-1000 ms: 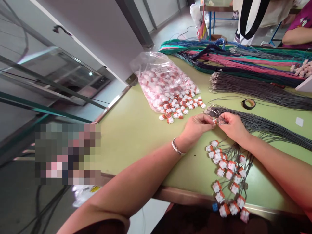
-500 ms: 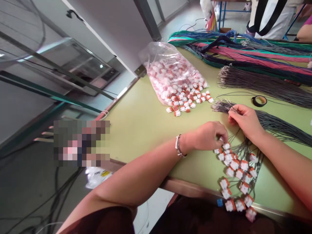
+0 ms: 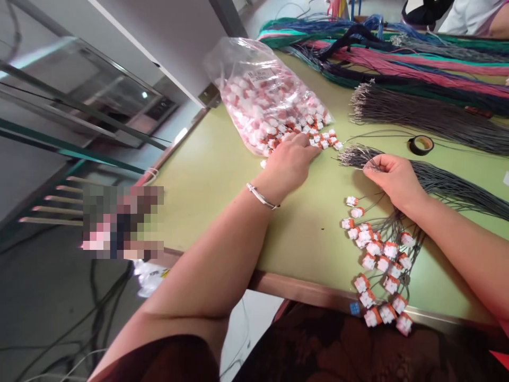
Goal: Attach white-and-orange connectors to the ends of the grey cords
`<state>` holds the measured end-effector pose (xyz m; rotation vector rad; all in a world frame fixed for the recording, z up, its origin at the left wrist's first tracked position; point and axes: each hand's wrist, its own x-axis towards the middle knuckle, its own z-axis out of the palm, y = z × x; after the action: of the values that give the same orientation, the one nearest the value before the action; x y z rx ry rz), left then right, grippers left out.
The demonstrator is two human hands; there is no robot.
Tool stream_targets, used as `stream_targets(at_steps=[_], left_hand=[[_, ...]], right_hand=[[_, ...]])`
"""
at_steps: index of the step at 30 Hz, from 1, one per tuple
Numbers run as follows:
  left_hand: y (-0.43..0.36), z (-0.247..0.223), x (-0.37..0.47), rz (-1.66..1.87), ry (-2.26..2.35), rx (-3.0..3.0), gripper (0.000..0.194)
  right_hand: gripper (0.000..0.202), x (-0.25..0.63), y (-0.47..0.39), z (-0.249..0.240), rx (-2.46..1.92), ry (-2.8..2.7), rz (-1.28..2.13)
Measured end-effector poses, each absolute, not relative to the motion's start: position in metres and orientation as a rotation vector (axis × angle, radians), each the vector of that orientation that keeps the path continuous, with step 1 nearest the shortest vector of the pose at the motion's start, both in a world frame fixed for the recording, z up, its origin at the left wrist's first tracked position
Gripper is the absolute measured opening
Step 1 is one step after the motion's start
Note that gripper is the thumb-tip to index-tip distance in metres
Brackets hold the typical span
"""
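My left hand (image 3: 289, 159) reaches over loose white-and-orange connectors (image 3: 326, 139) at the mouth of a clear plastic bag (image 3: 254, 79). Its fingers look apart, though their tips are partly hidden among the connectors. My right hand (image 3: 392, 175) pinches thin dark wire at the tip end of a grey wire bundle (image 3: 353, 156) lying on the table. Below that hand, several connectors fitted on wires (image 3: 374, 248) spread toward the table's front edge, a few overhanging it.
A roll of black tape (image 3: 421, 144) lies beyond my right hand. Behind it are another dark wire bundle (image 3: 417, 109) and long pink, green and blue wires (image 3: 377, 55). A small blue piece (image 3: 354, 308) sits at the front edge of the green table (image 3: 207, 201). Another person (image 3: 473, 18) is at the back right.
My left hand has left the wired connectors and moved up and left to the loose ones by the bag. My right hand keeps its pinch on the wire. The view has shifted slightly.
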<state>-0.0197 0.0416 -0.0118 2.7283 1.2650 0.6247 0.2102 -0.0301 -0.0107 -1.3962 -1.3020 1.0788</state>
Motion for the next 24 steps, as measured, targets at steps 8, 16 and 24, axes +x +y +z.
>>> stream_targets(at_steps=[8, 16, 24], left_hand=[[0.003, -0.003, 0.014, 0.907, 1.033, 1.351, 0.016], [-0.008, -0.012, 0.037, 0.856, 0.769, 0.765, 0.003], [-0.008, -0.015, 0.038, 0.825, 0.727, 0.771, 0.003]], right_hand=[[0.009, 0.209, -0.031, -0.007, -1.421, -1.342, 1.056], [0.007, 0.209, -0.034, -0.008, -1.375, -1.437, 0.988], [0.004, 0.207, -0.034, -0.007, -1.445, -1.451, 0.933]])
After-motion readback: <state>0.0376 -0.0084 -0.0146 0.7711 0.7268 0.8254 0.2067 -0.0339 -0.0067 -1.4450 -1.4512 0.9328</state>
